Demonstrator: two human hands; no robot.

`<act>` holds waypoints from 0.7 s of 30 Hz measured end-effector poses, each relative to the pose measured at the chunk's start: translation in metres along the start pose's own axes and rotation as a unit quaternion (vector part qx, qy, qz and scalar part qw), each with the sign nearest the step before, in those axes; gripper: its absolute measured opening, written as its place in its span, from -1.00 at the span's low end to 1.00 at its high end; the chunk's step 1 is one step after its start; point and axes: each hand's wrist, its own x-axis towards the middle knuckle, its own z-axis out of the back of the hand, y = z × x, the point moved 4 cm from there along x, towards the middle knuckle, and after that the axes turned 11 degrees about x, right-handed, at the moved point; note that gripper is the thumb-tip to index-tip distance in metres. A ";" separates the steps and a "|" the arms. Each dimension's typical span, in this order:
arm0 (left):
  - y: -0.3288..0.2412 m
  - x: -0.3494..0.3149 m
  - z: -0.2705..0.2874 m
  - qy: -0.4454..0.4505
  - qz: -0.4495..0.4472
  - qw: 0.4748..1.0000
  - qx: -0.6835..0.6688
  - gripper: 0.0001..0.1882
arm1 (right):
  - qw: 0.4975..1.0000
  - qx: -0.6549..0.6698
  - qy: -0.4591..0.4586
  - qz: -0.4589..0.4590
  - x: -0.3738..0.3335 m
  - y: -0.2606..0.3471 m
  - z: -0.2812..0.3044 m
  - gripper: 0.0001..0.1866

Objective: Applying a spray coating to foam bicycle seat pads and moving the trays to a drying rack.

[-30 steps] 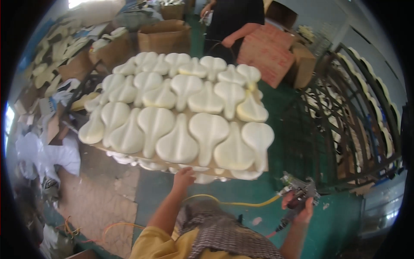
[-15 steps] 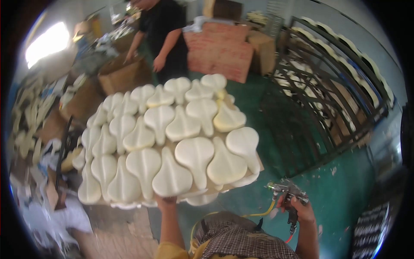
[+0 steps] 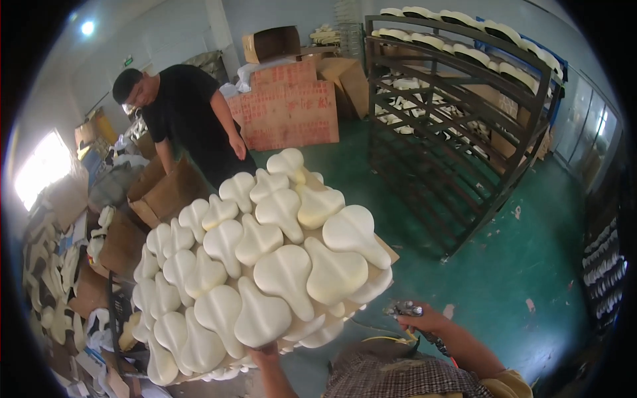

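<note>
Cream bicycle saddle foams (image 3: 283, 272) lie in rows on a brown board (image 3: 385, 250) in front of me, pointed ends turned alternately. More pale foams show beneath the board's near and right edges. My left hand (image 3: 265, 353) is at the board's near edge, closed on it from below, its fingers mostly hidden under the foams. To the right of the board, my right hand (image 3: 424, 321) is wrapped round a metal spray gun (image 3: 403, 309) with a yellow hose (image 3: 391, 339). The gun's nozzle points left toward the foams, apart from them.
A dark metal rack (image 3: 458, 126) bearing more saddles stands at the far right. Beyond the foams, a person in black (image 3: 192, 116) leans over an open cardboard box (image 3: 166, 192). Piles of foam pieces (image 3: 56, 278) lie at the left; a printed carton (image 3: 285, 113) stands behind.
My view has shifted and the board appears turned, its right end farther away. The right hand with the spray gun has come closer to the board. The other person now bends lower over the box.
</note>
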 end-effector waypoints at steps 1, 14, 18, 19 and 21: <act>0.000 -0.004 -0.006 0.015 -0.010 1.000 -0.008 -0.41 | 1.000 0.008 -0.001 0.005 0.008 -0.009 -0.004 -0.56; -0.005 0.015 0.010 0.021 -0.011 1.000 -0.005 -0.45 | 0.998 -0.029 0.057 -0.006 0.034 -0.008 -0.028 -0.53; -0.011 0.022 0.034 0.016 -0.030 0.999 0.010 -0.46 | 0.990 -0.036 0.108 -0.086 0.070 -0.037 -0.043 -0.67; -0.010 0.021 0.034 0.017 -0.029 0.999 0.011 -0.46 | 0.984 -0.002 0.138 -0.116 0.086 -0.051 -0.050 -0.71; -0.014 0.016 0.034 -0.018 -0.042 0.999 0.002 -0.43 | 0.978 0.042 0.149 -0.138 0.110 -0.064 -0.075 -0.74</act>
